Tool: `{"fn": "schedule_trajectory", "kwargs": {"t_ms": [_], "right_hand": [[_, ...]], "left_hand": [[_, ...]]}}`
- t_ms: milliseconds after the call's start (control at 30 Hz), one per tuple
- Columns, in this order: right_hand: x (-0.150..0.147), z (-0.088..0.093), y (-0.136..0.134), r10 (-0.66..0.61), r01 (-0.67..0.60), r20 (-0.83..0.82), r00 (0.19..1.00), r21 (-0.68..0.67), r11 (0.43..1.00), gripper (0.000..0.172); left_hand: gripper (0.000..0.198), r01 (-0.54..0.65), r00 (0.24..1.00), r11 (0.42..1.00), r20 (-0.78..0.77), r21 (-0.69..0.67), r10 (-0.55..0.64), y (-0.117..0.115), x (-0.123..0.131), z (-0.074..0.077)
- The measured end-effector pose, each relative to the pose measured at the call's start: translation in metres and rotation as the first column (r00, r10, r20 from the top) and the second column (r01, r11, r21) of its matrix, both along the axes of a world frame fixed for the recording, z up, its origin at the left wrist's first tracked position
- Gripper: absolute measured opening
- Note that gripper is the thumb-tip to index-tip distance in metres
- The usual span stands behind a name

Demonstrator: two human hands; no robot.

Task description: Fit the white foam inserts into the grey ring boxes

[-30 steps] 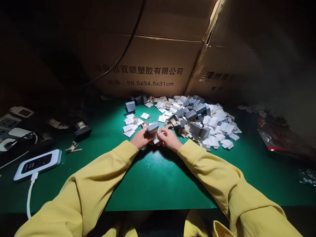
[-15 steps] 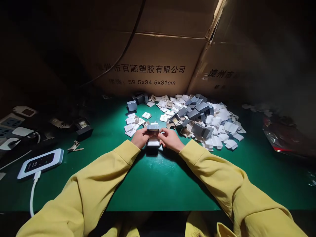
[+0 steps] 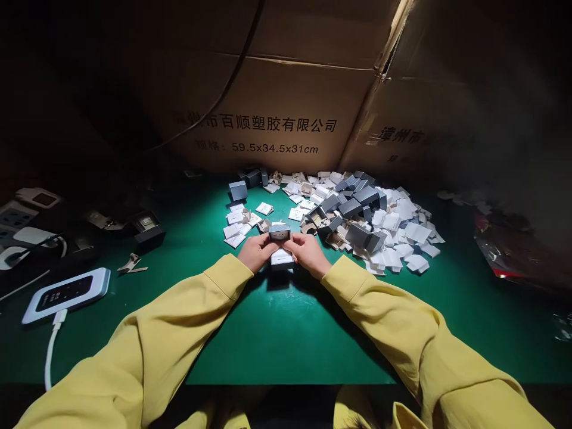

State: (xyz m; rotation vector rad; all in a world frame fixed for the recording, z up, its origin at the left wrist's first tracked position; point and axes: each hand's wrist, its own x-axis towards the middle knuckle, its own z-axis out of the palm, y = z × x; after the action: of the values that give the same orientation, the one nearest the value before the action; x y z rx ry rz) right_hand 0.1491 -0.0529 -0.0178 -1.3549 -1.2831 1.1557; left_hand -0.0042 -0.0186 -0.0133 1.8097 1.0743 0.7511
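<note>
Between my hands is a small dark grey hinged box [image 3: 280, 232], its lid raised and a white insert [image 3: 281, 257] showing in the lower half. My left hand [image 3: 257, 252] grips the box's left side, thumb near the lid. On the right side, my right hand [image 3: 309, 253] holds it the same way, fingers bent against it. Just beyond the hands lie several white printed cards [image 3: 235, 231]. To the right is a heap of white folded paper pieces [image 3: 393, 232] mixed with dark grey boxes [image 3: 351, 207].
Large cardboard cartons [image 3: 268, 89] stand behind the green table [image 3: 286, 333]. At left are a white device with a cable [image 3: 67, 295], a power strip [image 3: 18, 215] and an open dark box [image 3: 148, 231]. A plastic bag [image 3: 504, 250] lies at right.
The box's lid has tilted so that its inner face with print now shows. Both thumbs have come in closer to the lid. The view has shifted slightly.
</note>
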Motion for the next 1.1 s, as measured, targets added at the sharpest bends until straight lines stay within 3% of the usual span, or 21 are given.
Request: {"fn": "schedule_trajectory", "kwargs": {"t_ms": [233, 367, 467, 800, 1100], "right_hand": [[0.004, 0.001, 0.004, -0.003, 0.003, -0.011, 1.0, -0.025, 1.0, 0.028], [0.006, 0.002, 0.002, 0.093, -0.091, 0.012, 0.996, -0.1, 0.991, 0.027], [0.006, 0.0, 0.002, 0.082, -0.074, 0.094, 0.992, -0.086, 0.994, 0.025], [0.005, -0.003, 0.009, 0.032, -0.023, 0.152, 0.988, -0.062, 0.998, 0.025], [0.009, 0.012, 0.004, 0.169, -0.163, 0.024, 0.985, -0.146, 0.976, 0.033]], "left_hand": [[0.046, 0.136, 0.988, 0.991, -0.067, -0.009, -0.136, 0.003, -0.005, 0.001], [0.05, 0.018, 0.999, 0.991, -0.05, 0.132, -0.011, 0.002, -0.005, 0.001], [0.047, -0.053, 0.998, 0.98, 0.033, 0.194, 0.047, 0.001, -0.005, 0.001], [0.045, -0.022, 0.999, 0.976, 0.04, 0.215, 0.013, -0.005, -0.004, 0.0], [0.05, -0.106, 0.991, 0.989, 0.097, 0.106, 0.096, 0.004, -0.003, -0.007]]}}
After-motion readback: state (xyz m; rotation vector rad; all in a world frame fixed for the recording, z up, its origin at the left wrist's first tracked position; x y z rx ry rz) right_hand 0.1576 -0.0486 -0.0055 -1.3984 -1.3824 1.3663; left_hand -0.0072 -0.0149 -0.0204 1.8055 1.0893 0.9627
